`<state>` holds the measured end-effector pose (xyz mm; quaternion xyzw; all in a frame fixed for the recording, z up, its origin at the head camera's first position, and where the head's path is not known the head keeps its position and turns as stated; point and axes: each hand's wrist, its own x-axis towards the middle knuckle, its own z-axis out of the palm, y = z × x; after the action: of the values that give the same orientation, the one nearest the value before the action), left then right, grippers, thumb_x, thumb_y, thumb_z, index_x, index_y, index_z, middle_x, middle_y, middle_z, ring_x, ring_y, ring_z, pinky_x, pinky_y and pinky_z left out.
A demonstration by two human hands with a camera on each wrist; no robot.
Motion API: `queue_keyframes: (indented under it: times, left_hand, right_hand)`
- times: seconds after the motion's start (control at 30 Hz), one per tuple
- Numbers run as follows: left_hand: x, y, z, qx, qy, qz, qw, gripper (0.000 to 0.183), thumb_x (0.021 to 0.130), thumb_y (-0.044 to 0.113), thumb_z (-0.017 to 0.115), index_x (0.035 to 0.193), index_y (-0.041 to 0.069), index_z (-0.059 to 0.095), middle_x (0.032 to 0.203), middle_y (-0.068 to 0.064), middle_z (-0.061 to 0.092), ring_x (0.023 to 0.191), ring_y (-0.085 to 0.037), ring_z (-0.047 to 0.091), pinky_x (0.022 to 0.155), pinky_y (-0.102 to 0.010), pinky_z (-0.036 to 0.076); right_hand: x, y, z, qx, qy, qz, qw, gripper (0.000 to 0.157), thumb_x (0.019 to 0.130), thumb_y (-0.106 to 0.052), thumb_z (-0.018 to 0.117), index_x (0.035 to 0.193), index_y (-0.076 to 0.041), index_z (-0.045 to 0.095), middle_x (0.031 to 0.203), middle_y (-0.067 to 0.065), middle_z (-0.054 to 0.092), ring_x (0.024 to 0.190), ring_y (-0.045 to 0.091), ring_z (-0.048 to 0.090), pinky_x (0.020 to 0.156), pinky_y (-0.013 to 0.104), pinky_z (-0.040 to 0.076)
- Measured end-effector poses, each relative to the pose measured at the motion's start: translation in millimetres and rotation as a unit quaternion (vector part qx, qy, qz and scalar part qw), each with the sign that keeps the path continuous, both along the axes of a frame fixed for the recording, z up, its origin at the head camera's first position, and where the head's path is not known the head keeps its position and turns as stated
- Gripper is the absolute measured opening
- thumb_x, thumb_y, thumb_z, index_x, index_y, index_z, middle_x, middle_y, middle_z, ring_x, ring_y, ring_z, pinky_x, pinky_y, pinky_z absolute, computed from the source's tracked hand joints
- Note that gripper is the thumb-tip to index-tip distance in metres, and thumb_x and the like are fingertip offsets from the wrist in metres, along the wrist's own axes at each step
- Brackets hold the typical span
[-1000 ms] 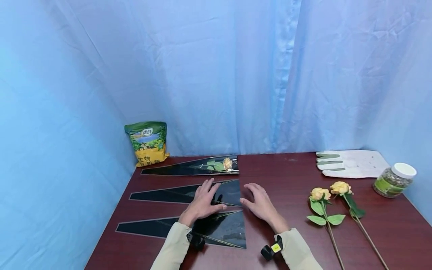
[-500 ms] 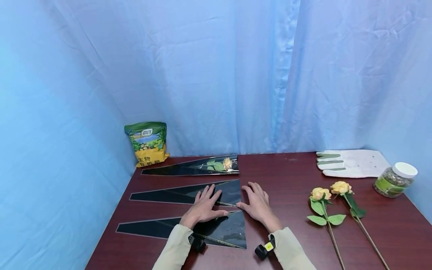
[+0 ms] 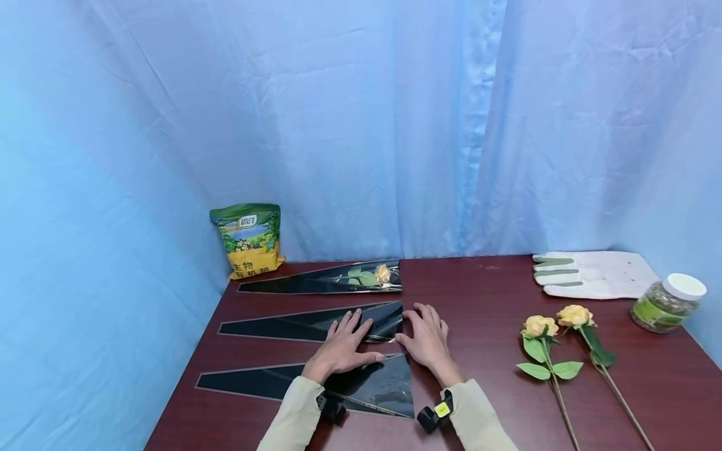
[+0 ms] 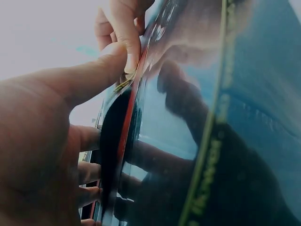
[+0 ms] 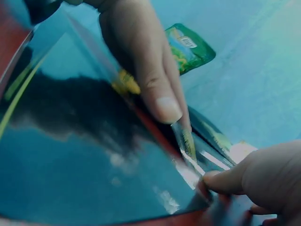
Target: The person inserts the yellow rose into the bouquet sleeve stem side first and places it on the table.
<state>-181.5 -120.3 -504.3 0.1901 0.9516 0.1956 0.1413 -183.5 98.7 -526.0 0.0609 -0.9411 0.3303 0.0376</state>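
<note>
Your left hand (image 3: pixel 340 352), past the nearest black sleeve (image 3: pixel 376 383), rests spread-fingered on the middle sleeve (image 3: pixel 301 324); your right hand (image 3: pixel 427 342) pinches its wide end (image 3: pixel 392 321). Beyond lies the far sleeve (image 3: pixel 316 282), a rose (image 3: pixel 382 274) inside, near a bag (image 3: pixel 247 241).

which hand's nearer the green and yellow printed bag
Left: the left hand is in front of the green and yellow printed bag, to its right; the right hand is farther right.

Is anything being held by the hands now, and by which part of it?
The right hand seems to pinch the middle black sleeve by the near corner of its wide end; the left hand rests on it.
</note>
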Motion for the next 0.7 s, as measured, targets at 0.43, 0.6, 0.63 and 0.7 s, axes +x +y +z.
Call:
queue_keyframes:
  times: [0.43,0.6,0.63,0.7]
  left_hand:
    - [-6.7,6,11.2,-0.018,0.005,0.005,0.9998,0.087,0.085,0.068,0.062,0.154,0.019,0.042,0.167,-0.013,0.025,0.154,-0.038,0.023,0.121,-0.065,0.022]
    - [-12.2,12,22.6,0.01,0.003,0.016,0.9998,0.089,0.082,0.068,0.067,0.152,0.018,0.044,0.163,-0.015,0.031,0.151,-0.039,0.029,0.119,-0.065,0.025]
    - [-12.5,14,24.2,0.023,0.004,0.019,0.9995,0.091,0.081,0.068,0.067,0.153,0.018,0.043,0.163,-0.015,0.032,0.151,-0.039,0.029,0.119,-0.065,0.026]
    - [-12.4,20,25.8,0.055,-0.001,0.028,0.9981,0.095,0.081,0.066,0.069,0.156,0.018,0.036,0.163,-0.014,0.032,0.15,-0.038,0.03,0.118,-0.063,0.03]
  right_hand:
    - [-7.0,-1,14.3,-0.263,-0.118,0.03,0.957,0.05,0.103,-0.039,0.052,0.141,-0.007,0.056,0.149,0.018,0.053,0.141,0.038,0.046,0.114,0.057,0.037]
    - [-9.2,-3,16.2,-0.344,-0.143,0.018,0.928,0.049,0.106,-0.037,0.044,0.137,-0.002,0.059,0.144,0.019,0.057,0.141,0.034,0.047,0.117,0.053,0.036]
    - [-9.6,-3,16.1,-0.351,-0.143,0.018,0.925,0.049,0.107,-0.037,0.043,0.136,0.0,0.059,0.144,0.02,0.057,0.141,0.034,0.047,0.117,0.053,0.036]
    - [-10.0,-3,15.9,-0.365,-0.148,0.018,0.919,0.05,0.107,-0.037,0.042,0.135,0.001,0.059,0.145,0.021,0.056,0.14,0.035,0.047,0.116,0.053,0.036]
